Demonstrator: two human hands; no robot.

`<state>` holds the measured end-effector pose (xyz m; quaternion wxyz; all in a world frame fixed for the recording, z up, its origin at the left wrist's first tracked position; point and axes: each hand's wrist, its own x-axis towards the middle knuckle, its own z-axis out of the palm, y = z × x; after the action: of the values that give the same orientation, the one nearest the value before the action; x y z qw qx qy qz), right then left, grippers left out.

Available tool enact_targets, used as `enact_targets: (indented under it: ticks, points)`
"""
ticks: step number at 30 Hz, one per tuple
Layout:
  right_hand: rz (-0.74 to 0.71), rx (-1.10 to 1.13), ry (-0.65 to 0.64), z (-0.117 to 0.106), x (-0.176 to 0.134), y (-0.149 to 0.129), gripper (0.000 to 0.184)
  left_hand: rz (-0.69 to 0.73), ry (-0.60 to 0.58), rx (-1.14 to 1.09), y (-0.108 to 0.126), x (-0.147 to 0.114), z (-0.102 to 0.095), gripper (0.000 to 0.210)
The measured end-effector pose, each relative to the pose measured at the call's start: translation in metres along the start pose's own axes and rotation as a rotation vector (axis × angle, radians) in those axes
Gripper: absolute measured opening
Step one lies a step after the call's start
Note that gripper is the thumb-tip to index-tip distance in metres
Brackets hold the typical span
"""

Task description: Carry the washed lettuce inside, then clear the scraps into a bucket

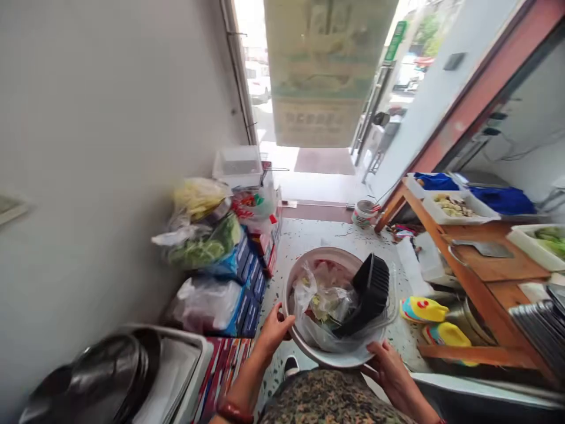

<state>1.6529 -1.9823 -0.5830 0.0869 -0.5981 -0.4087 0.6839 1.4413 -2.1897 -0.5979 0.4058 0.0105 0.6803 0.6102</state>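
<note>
A round basin (pixel 329 357) is held above the speckled floor (pixel 304 232), its rim gripped at the left by the left hand (pixel 273 331) and at the near right by the right hand (pixel 389 364). Clear plastic (pixel 304 290) and a black tray (pixel 373 285) are contained inside. Characters are printed on the door banner (pixel 320 121), but are too blurred to be read, as is the green sticker (pixel 396 41).

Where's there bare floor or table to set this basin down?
Mostly bare floor lies ahead of the basin, between stacked boxes and the white bucket. The wooden table shows only a small patch beside the flat metal blade. Crowded: left wall, under the table.
</note>
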Motion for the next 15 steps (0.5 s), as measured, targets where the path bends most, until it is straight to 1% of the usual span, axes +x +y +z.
enact_targets:
  ticks: [2,4,7,10,12,15]
  points:
    - [0.023,0.119,0.013,0.007,0.027,-0.031,0.033,0.000,-0.094,0.035,0.033,0.055,0.016,0.067]
    - [0.030,0.197,0.041,0.011,0.060,-0.061,0.037,0.004,-0.156,0.065,0.060,0.108,0.038,0.067]
    - [0.006,0.278,0.067,0.018,0.117,-0.111,0.038,0.021,-0.198,0.095,0.097,0.187,0.074,0.070]
    - [-0.019,0.308,0.076,0.030,0.174,-0.170,0.041,0.017,-0.204,0.125,0.133,0.261,0.106,0.081]
    - [-0.029,0.303,0.076,0.041,0.208,-0.209,0.047,0.012,-0.197,0.174,0.160,0.305,0.120,0.087]
    - [-0.061,0.309,0.059,0.060,0.252,-0.262,0.051,0.040,-0.178,0.255,0.207,0.364,0.128,0.093]
